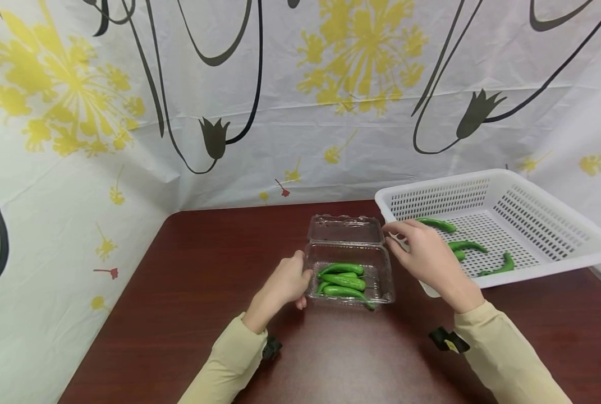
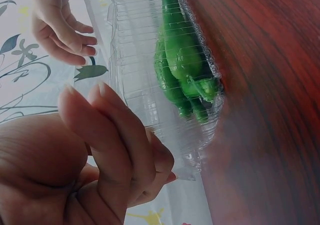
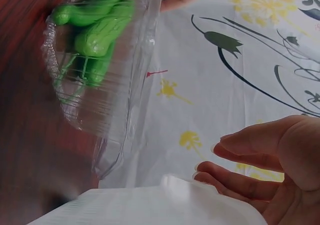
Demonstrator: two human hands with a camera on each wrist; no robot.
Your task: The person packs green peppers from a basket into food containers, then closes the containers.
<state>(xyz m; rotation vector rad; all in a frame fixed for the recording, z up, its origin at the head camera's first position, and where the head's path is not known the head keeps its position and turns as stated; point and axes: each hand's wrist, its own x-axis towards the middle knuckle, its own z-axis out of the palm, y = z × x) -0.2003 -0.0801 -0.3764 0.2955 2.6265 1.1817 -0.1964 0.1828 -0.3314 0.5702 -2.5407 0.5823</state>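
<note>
A clear plastic clamshell box (image 1: 381, 280) stands on the table with its lid (image 1: 345, 230) folded back. Several green chili peppers (image 1: 343, 280) lie in its base, one tip reaching the front wall. My left hand (image 1: 285, 280) holds the box at its left edge with curled fingers; the exact contact is partly hidden. Between the box and a white basket (image 1: 558, 268), my right hand (image 1: 426, 255) hovers over the basket's left rim. Its loosely bent fingers (image 3: 235, 177) are parted from the thumb, with nothing between them.
More green peppers (image 1: 467, 246) lie scattered on the perforated floor of the basket. Dark red wood forms the tabletop (image 1: 219, 258). A white patterned sheet (image 1: 280, 112) hangs behind and at the sides.
</note>
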